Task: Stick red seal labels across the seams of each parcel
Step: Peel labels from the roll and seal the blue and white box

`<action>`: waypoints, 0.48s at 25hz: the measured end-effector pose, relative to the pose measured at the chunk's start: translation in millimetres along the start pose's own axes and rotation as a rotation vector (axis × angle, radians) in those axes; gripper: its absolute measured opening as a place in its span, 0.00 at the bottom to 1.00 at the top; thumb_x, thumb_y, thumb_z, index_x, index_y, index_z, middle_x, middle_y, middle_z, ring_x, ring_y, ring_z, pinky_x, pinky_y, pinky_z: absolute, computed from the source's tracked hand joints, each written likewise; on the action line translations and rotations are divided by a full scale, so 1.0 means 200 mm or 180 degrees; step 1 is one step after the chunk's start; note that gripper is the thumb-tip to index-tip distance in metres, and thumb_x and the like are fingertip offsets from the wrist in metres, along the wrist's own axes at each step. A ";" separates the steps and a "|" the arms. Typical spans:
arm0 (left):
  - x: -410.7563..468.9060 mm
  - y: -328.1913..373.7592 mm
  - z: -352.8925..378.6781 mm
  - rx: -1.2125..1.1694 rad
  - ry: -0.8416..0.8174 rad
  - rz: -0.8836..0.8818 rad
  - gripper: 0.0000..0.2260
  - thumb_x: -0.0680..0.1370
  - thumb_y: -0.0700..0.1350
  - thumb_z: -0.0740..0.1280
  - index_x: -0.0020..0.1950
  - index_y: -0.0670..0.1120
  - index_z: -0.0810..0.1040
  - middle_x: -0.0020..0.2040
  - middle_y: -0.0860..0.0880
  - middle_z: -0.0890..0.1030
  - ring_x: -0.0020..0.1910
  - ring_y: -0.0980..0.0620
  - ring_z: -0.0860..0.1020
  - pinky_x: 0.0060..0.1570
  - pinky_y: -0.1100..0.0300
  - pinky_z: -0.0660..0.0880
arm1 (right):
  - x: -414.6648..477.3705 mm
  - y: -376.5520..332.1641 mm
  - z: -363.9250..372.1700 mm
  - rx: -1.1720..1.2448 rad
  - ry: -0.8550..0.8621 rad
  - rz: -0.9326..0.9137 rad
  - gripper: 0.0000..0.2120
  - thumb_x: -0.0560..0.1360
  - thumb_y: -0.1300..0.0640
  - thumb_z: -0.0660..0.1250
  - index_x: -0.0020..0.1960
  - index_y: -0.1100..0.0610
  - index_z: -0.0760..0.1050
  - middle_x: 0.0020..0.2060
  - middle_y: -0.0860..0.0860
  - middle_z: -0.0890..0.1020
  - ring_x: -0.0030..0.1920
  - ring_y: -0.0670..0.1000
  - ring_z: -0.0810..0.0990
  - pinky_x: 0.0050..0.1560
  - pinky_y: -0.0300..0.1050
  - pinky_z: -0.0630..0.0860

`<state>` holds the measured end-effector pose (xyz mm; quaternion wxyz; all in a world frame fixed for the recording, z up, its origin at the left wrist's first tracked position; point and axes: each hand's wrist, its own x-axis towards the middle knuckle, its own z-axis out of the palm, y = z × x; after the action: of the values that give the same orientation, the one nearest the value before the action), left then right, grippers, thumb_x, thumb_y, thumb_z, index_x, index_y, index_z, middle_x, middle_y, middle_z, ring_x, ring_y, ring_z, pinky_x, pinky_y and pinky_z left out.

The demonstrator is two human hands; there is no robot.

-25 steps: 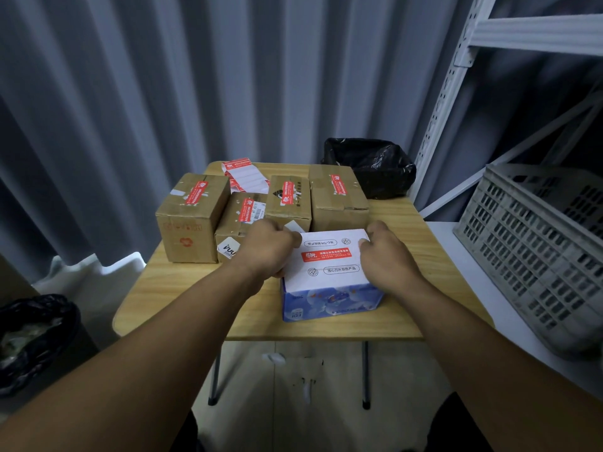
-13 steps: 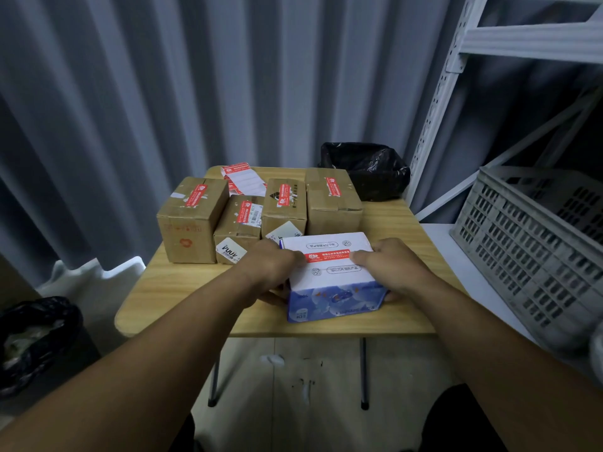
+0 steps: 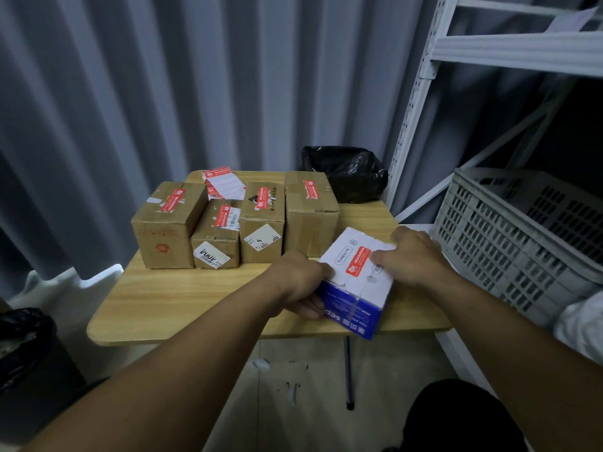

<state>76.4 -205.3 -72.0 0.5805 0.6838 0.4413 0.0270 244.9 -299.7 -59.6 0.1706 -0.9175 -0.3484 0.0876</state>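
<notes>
The left hand gripped the near corner of the blue-and-white parcel and the right hand clasped its far edge, just right of the brown cartons on the tabletop. The red seal label crossed the seam. Firm rubbing along both ends should bed it.

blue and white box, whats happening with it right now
A person grips the blue and white box with the left hand and right hand, angled over the wooden table edge. A red seal label lies across its white top. Behind, four cardboard parcels each carry one too, with label sheets beyond.
</notes>
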 end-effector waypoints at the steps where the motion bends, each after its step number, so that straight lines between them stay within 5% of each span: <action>1: 0.01 0.01 0.03 -0.0014 -0.0017 -0.0004 0.18 0.81 0.51 0.67 0.62 0.38 0.73 0.45 0.39 0.86 0.36 0.46 0.85 0.35 0.57 0.83 | -0.01 0.01 -0.03 -0.0111 0.0063 -0.0050 0.26 0.75 0.41 0.68 0.68 0.53 0.70 0.65 0.56 0.74 0.65 0.58 0.71 0.52 0.49 0.70; 5: 0.05 0.05 0.12 0.0078 -0.0011 0.0023 0.21 0.81 0.54 0.65 0.61 0.36 0.72 0.43 0.37 0.85 0.31 0.46 0.83 0.31 0.57 0.82 | -0.06 -0.01 -0.12 -0.0811 -0.0321 -0.0562 0.27 0.73 0.33 0.66 0.64 0.50 0.74 0.62 0.53 0.76 0.55 0.54 0.75 0.55 0.51 0.75; 7: 0.07 0.06 0.16 0.0103 0.0021 0.0052 0.21 0.81 0.55 0.65 0.59 0.37 0.73 0.44 0.36 0.85 0.32 0.44 0.83 0.32 0.56 0.83 | -0.07 -0.03 -0.13 -0.1139 -0.0587 -0.0762 0.34 0.70 0.30 0.66 0.69 0.48 0.71 0.64 0.53 0.74 0.60 0.55 0.73 0.58 0.53 0.74; 12: 0.12 0.09 0.18 -0.0002 0.0041 0.0097 0.21 0.81 0.56 0.65 0.62 0.38 0.73 0.44 0.38 0.85 0.35 0.44 0.84 0.33 0.56 0.83 | -0.02 0.01 -0.05 -0.1091 -0.0620 -0.0902 0.41 0.70 0.42 0.75 0.76 0.50 0.60 0.68 0.53 0.69 0.67 0.56 0.67 0.60 0.51 0.73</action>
<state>121.3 -216.7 -80.6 0.5773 0.6901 0.4345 0.0404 245.5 -306.8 -51.8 -0.0114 -0.8622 -0.4983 0.0905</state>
